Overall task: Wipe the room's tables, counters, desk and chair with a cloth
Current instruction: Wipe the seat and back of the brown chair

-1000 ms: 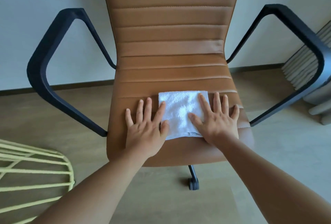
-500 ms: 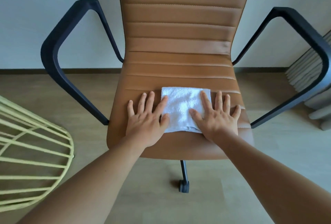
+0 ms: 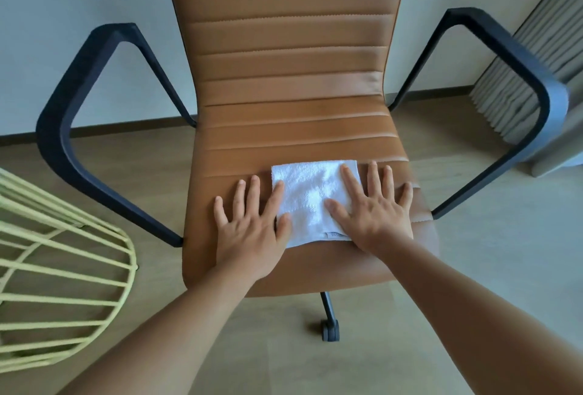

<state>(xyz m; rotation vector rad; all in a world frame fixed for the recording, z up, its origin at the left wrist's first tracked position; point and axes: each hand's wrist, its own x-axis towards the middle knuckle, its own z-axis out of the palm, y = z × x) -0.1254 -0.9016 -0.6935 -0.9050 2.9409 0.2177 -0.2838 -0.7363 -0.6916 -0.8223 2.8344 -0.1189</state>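
Observation:
A brown leather office chair (image 3: 284, 129) with black armrests faces me. A folded white cloth (image 3: 307, 195) lies flat on the front of its seat. My left hand (image 3: 250, 230) lies flat on the seat with fingers spread, its thumb and forefinger on the cloth's left edge. My right hand (image 3: 373, 214) presses flat on the cloth's right side, with its outer fingers on the leather.
A yellow wire frame (image 3: 56, 271) stands on the wooden floor at the left. Grey curtains (image 3: 530, 79) hang at the right behind the right armrest (image 3: 517, 56). The left armrest (image 3: 72, 104) curves out at the left. A white wall is behind the chair; one caster (image 3: 329, 330) shows below the seat.
Both hands stay flat on the cloth and seat. The view has shifted, so the chair sits a little differently in frame and more curtain shows at the right.

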